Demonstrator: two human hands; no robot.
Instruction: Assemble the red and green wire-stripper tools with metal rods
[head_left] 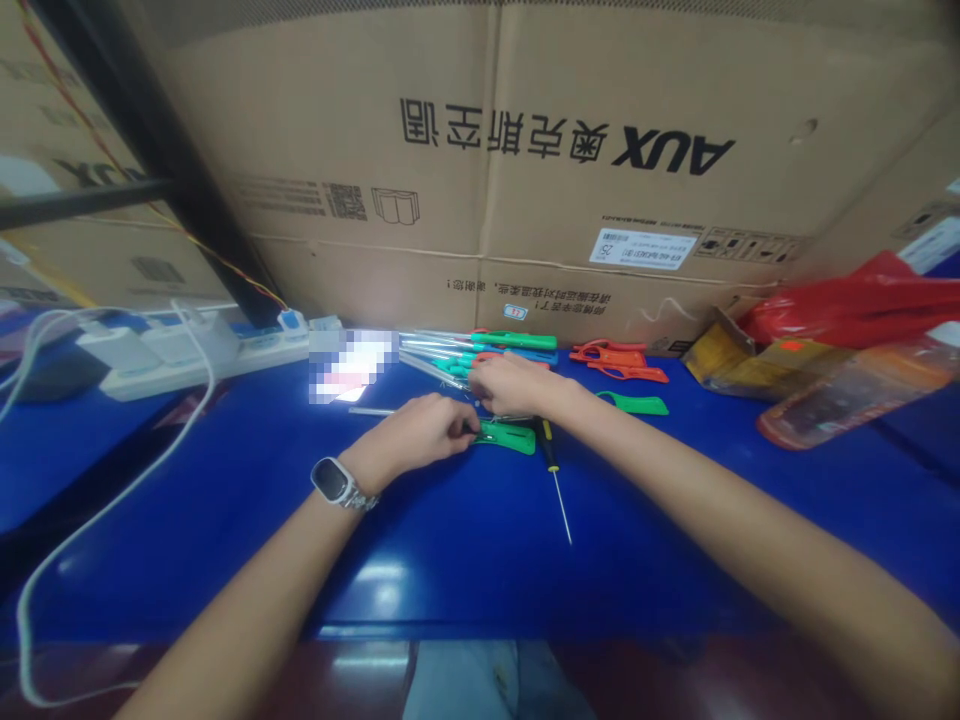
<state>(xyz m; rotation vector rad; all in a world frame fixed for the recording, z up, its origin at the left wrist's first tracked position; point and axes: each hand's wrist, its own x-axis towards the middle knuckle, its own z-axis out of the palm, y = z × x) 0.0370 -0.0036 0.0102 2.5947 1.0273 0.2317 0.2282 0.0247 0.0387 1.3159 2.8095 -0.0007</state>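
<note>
My left hand point(421, 432), with a watch on its wrist, is closed round the end of a green plastic handle piece point(508, 436) that lies on the blue table point(420, 540). My right hand point(510, 385) is closed just behind it, fingers pinched on a small part at the same green piece; what it pinches is too small to name. A thin screwdriver point(555, 475) with a black and yellow handle lies just right of the hands, tip towards me. A bundle of green- and blue-handled tools in clear sleeves point(480, 350) lies behind my right hand.
Orange handle pieces point(619, 362) and one more green piece point(637, 404) lie to the right. Large cardboard boxes point(525, 150) wall off the back. A white power strip point(187, 350) with cables sits at the left; red and clear plastic bags point(840, 360) at the right.
</note>
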